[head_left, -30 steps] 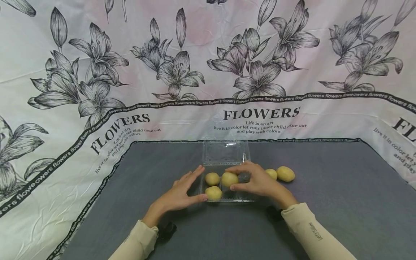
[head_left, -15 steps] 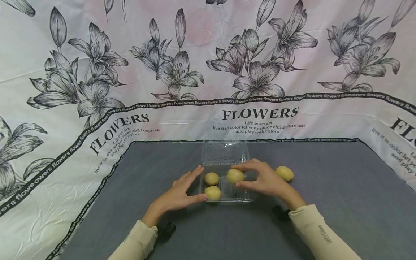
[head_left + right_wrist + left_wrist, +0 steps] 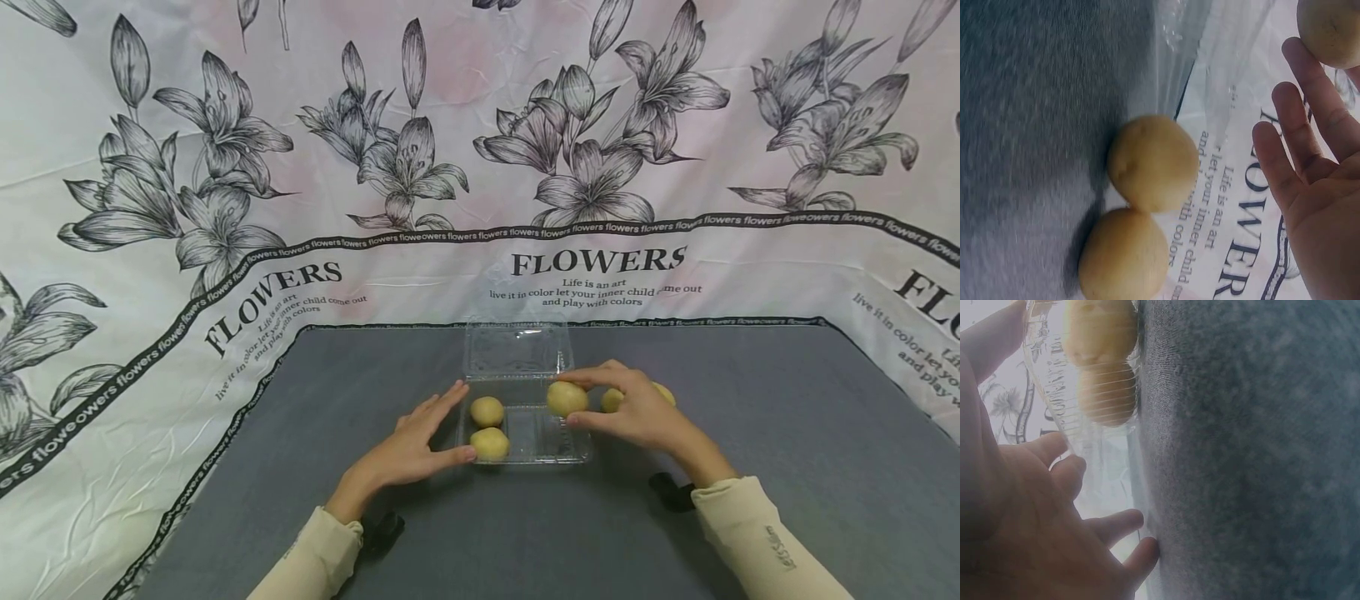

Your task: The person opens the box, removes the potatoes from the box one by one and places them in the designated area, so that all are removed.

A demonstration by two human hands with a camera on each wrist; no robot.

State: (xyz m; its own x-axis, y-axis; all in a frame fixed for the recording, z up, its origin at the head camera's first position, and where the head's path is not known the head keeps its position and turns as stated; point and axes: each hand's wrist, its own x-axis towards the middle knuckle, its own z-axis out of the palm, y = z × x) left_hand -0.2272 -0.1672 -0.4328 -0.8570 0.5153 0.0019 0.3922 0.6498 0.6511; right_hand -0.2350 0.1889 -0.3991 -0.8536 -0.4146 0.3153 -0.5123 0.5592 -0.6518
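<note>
In the head view a clear plastic clamshell box [image 3: 536, 457] lies with its lid raised at the back. Two potatoes [image 3: 489, 445] sit in its left half. My left hand [image 3: 416, 448] is at the box's left side, fingers spread and fairly straight, thumb by the front left corner. The left wrist view shows the ribbed box wall [image 3: 1107, 394] beside that thumb. My right hand [image 3: 637, 410] pinches another potato [image 3: 566, 399] between thumb and fingertips, over the box's right edge. In the right wrist view this potato [image 3: 1333, 31] is at the top corner, partly cut off.
On the grey table [image 3: 787, 467], right of the box, lie two more potatoes [image 3: 1152, 164], partly behind my right hand in the head view. A flower-printed cloth [image 3: 420, 279] hangs along the back and sides of the table.
My right hand has carried its potato from the middle of the box to the right and slightly back, toward the right edge. The left hand keeps its place beside the box.
</note>
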